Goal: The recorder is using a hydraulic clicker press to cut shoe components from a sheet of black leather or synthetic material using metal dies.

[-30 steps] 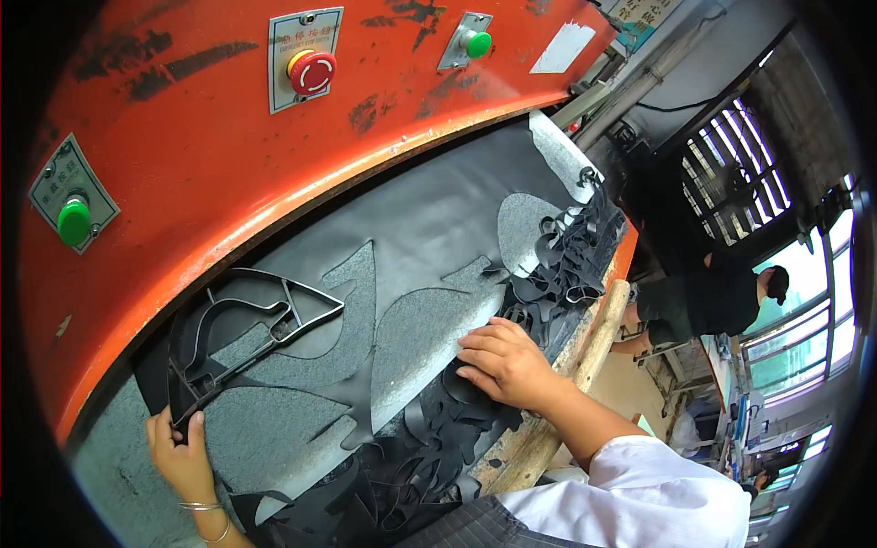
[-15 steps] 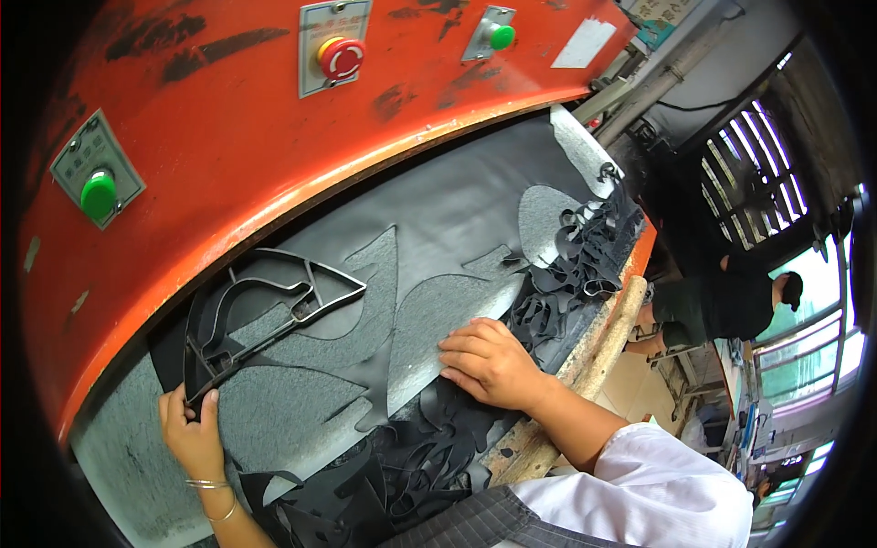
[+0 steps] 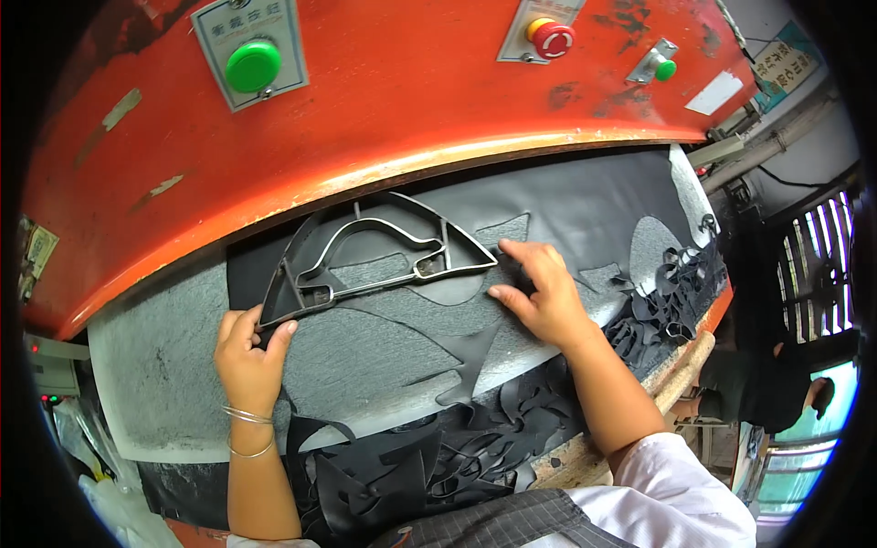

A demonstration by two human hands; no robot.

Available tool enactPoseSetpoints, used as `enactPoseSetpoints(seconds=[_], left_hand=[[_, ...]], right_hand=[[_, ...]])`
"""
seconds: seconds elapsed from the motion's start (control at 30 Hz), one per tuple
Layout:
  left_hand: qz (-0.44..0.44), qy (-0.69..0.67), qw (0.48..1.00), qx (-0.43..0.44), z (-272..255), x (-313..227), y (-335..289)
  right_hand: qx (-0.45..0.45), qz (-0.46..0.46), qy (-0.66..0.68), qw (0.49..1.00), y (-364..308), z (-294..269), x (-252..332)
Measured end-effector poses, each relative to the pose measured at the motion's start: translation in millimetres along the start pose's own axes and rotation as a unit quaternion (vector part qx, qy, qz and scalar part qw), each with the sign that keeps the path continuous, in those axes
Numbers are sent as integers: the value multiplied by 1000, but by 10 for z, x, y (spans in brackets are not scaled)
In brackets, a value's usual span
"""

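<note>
A metal cutting die (image 3: 375, 289), shaped like a half-moon with an inner curved blade, lies on a black leather-like sheet (image 3: 585, 196) over a worn grey cutting board (image 3: 155, 365). My left hand (image 3: 248, 361) pinches the die's left corner between thumb and fingers. Close to its pointed right end is my right hand (image 3: 553, 301), thumb and fingers apart, holding nothing; whether a fingertip touches the tip I cannot tell. Cut-out gaps in the sheet show the grey board below. Black offcuts (image 3: 429, 466) are heaped along the near edge.
An orange-red press body (image 3: 411, 82) overhangs the board's far side, bearing a large green button (image 3: 253, 66), a red stop button (image 3: 553, 38) and a small green button (image 3: 666, 69). More scraps (image 3: 658, 301) lie at right. Another person (image 3: 763, 393) is beyond, on the right.
My right hand has lifted off the board and come to the die's right end, its fingers now spread. My left hand still grips the left corner. The view has swung left.
</note>
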State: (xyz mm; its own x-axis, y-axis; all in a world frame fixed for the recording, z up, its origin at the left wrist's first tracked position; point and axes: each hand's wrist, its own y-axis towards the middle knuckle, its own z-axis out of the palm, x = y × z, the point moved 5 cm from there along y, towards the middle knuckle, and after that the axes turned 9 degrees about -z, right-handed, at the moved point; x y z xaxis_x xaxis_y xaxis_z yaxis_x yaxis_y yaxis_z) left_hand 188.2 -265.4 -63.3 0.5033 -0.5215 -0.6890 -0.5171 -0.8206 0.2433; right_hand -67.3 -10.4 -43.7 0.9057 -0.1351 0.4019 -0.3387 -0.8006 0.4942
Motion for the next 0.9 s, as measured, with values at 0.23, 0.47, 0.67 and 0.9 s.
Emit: enactPoseSetpoints(seconds=[0.23,0.47,0.67,0.9], left_hand=[[-20,-12,1000,12,-8,29,-7],[-17,-20,1000,0,-7,19,17],[-18,-21,1000,-1,36,75,-18],[-13,-13,1000,-10,79,70,27]], right_hand=[[46,54,19,997,85,160,-182],[40,55,2,998,91,182,-196],[43,33,-7,998,74,186,-192],[45,61,0,997,89,192,-254]])
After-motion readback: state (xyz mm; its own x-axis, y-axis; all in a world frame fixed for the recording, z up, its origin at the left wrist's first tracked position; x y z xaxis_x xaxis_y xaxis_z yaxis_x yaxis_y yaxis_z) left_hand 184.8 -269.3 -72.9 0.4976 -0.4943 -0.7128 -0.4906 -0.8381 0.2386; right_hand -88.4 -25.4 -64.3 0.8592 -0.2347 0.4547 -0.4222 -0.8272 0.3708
